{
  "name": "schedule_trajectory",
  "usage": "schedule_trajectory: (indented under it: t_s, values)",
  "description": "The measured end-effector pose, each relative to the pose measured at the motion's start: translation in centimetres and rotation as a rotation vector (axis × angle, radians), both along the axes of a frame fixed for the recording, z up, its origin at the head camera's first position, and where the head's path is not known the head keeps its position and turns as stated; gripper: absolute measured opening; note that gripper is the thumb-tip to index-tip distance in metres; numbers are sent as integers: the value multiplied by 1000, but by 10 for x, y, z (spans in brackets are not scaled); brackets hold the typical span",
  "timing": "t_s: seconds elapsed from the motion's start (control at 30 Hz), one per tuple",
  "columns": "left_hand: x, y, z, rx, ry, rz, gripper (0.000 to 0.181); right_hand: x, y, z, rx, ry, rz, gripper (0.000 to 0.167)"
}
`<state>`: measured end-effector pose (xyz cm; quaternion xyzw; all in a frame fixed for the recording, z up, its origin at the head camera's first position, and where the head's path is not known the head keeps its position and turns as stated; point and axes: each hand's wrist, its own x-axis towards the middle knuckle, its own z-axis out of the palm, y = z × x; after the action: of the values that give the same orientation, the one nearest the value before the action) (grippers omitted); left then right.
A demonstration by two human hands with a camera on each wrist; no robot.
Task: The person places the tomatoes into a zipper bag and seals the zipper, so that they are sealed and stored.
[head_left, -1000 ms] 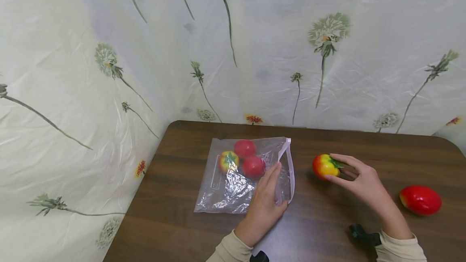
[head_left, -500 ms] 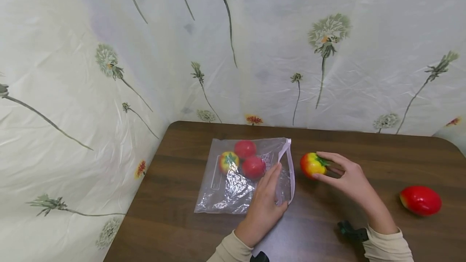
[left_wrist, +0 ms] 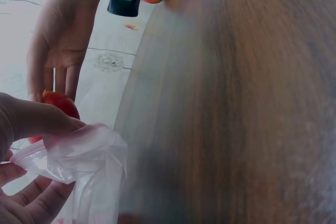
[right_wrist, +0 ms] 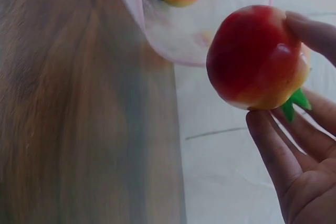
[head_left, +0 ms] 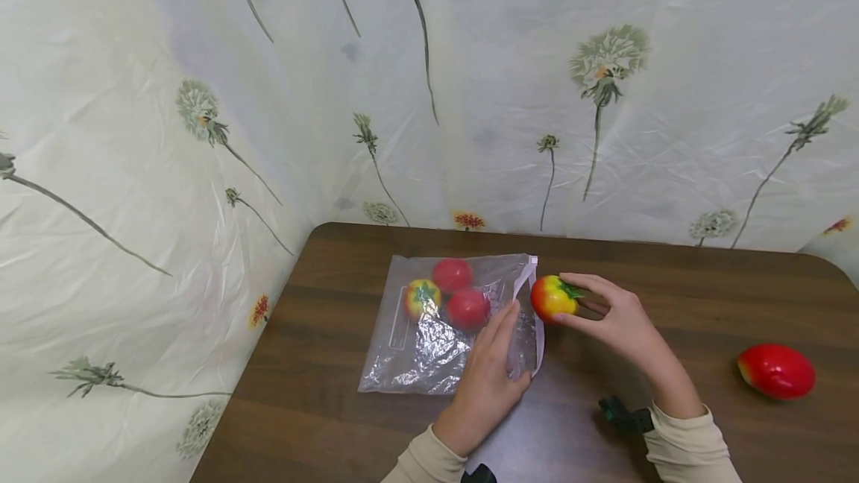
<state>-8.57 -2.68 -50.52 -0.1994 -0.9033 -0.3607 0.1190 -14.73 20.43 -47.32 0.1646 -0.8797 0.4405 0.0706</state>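
A clear zip bag [head_left: 385, 364] lies flat on the table with several toy fruits inside, two red [head_left: 467, 308] and one yellow-red with green leaves [head_left: 422, 299]. My left hand [head_left: 485, 382] pinches the bag's mouth between thumb and fingers, as the left wrist view shows at the plastic edge [left_wrist: 86, 153]. Held by thumb and fingertips of my right hand [head_left: 617, 323] is a red and yellow toy fruit [head_left: 552, 300] with green leaves. It hovers at the bag's opening. The right wrist view shows this fruit [right_wrist: 254, 59] beside the parted, pink-edged mouth [right_wrist: 181, 61].
Another toy fruit [head_left: 776, 371], glossy red and oval, rests at the right on the brown wooden table [head_left: 349, 438]. Behind the table's far edge hangs a pale flower-patterned sheet [head_left: 496, 95]. Cameras are strapped to both wrists, such as the right wrist camera [head_left: 625, 417].
My right hand has carried the red and yellow toy fruit leftward, from apart on the right to the bag's mouth. The left hand and the bag have stayed in place.
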Motion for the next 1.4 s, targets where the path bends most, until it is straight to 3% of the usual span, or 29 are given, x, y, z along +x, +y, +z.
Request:
schedule_trajectory:
  t_s: [0.5,0.7,1.1,1.4]
  values:
    - [1,0,1,-5,3,-13,107,-11,-13,7,36,-91,49,60]
    - [1,1,0,-8,20,-19,108,-15,-24,2,18,-75,65,60]
    - [3,3,-1,-16,56,-26,108,-18,-38,-14,1,57,-16,58]
    - [3,3,-2,-6,44,-32,107,-16,-39,-17,-30,-7,-66,51]
